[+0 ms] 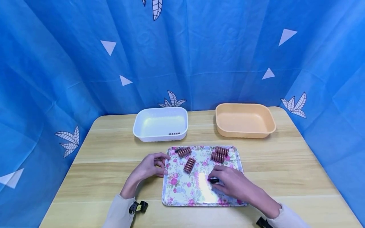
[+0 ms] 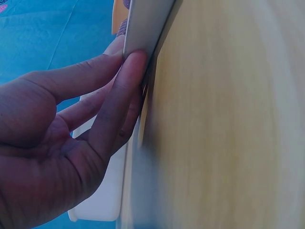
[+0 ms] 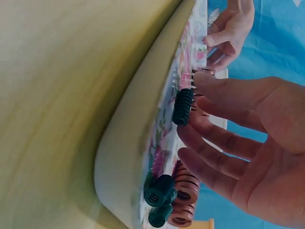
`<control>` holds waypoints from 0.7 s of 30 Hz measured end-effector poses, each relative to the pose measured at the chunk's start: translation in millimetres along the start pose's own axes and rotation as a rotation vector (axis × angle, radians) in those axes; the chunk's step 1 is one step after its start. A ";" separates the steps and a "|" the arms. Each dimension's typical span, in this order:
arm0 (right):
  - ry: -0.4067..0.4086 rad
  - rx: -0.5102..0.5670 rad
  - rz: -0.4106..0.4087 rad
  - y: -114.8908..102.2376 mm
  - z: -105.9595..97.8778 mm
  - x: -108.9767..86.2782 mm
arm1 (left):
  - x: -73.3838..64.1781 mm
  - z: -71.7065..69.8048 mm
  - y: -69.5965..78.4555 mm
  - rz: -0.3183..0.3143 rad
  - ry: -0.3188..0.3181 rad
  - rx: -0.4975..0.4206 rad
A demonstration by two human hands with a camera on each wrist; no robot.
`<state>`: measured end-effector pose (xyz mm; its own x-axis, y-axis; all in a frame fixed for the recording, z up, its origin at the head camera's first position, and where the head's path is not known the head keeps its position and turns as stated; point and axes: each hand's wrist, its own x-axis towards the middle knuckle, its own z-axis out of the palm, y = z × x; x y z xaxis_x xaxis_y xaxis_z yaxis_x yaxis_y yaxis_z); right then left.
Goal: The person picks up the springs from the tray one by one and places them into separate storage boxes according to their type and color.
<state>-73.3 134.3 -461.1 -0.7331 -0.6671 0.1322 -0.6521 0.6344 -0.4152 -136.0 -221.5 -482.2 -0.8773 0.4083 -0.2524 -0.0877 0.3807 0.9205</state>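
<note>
My left hand (image 1: 155, 164) pinches the left rim of the flowered tray (image 1: 179, 198), its fingertips on either side of the edge in the left wrist view. Over the tray's right half, my right hand (image 1: 231, 182) curves loosely around a dark green coil spring (image 3: 183, 107). That spring lies low over the tray between thumb and fingers, with a fingertip right at one end. Two more dark green springs (image 3: 159, 191) lie by brown springs (image 3: 186, 185) in the right wrist view. Another brown spring (image 1: 189, 165) lies left of the tray's middle, and more (image 1: 184, 152) lie by the top left corner.
Behind the tray stand a white basin (image 1: 137, 126) on the left and an orange basin (image 1: 245, 132) on the right. A row of small dark marks shows at the white basin's front. A blue curtain (image 1: 199, 63) surrounds the wooden table (image 1: 291, 177).
</note>
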 end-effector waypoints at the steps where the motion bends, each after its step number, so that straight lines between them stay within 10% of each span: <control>1: 0.000 -0.006 0.001 0.2 0.8 -0.2 | 0.0 -0.2 0.0 -0.002 0.001 -0.002; 21: -0.002 -0.077 0.006 1.2 9.4 1.2 | -0.1 -0.3 -0.4 0.018 0.006 0.018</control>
<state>-73.2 130.6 -469.9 -0.7371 -0.6636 0.1279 -0.6603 0.6668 -0.3455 -136.1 -221.9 -482.4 -0.8812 0.4104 -0.2345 -0.0636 0.3886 0.9192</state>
